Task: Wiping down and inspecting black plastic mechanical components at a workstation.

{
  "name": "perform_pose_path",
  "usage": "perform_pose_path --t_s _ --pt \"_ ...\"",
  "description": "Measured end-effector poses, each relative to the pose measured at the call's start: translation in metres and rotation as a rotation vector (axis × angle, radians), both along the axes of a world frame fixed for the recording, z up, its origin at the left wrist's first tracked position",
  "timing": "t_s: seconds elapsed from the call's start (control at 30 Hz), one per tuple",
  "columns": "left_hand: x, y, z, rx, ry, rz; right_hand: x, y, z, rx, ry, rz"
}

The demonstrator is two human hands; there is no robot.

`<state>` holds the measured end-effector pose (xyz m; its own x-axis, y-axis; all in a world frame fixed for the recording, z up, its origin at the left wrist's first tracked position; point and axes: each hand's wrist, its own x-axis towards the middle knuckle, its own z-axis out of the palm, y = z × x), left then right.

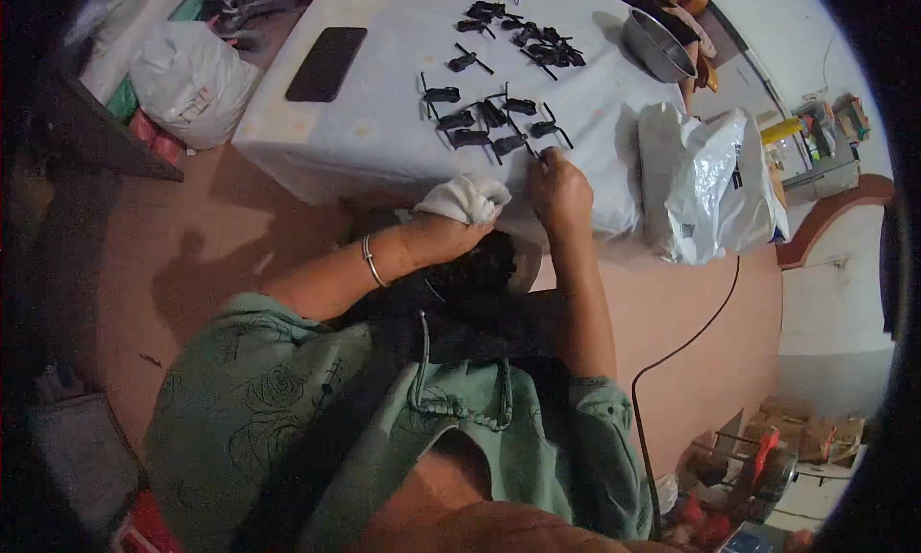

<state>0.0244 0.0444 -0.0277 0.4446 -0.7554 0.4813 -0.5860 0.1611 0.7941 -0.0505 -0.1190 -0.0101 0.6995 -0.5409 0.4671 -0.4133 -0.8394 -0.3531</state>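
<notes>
My left hand (446,236) is closed around a crumpled white cloth (464,199), just off the table's near edge. My right hand (561,194) is pinched at that edge, its fingertips touching the thin black rod of a small black part (508,145); whether it grips anything more is hidden. Beyond the fingers lies a loose group of similar black parts (470,138), each a stubby body with thin rods. A second cluster of black parts (549,49) is heaped farther back, with a single part (462,62) lying between the groups.
A white cloth covers the table (384,150). On it lie a dark phone (327,65) at the left and a metal bowl (660,47) at the far right. A white plastic bag (705,184) stands at the right edge. A black cable (686,342) runs down the right side.
</notes>
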Motion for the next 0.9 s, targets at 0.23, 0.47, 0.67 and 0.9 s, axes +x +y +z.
perform_pose_path --t_s 0.23,0.47,0.67,0.9 --pt "0.014 0.007 0.000 -0.081 -0.054 0.118 -0.024 0.025 -0.011 0.617 -0.217 0.075" --pt "0.014 -0.002 0.008 -0.138 -0.059 0.057 -0.040 0.078 0.009 1.162 -0.274 0.291" --pt "0.002 0.010 0.014 0.015 0.491 -0.172 -0.039 0.082 0.012 0.099 -0.312 0.355" --pt "-0.007 0.014 0.005 -0.099 0.077 -0.059 -0.035 0.073 0.009 0.598 -0.348 0.205"
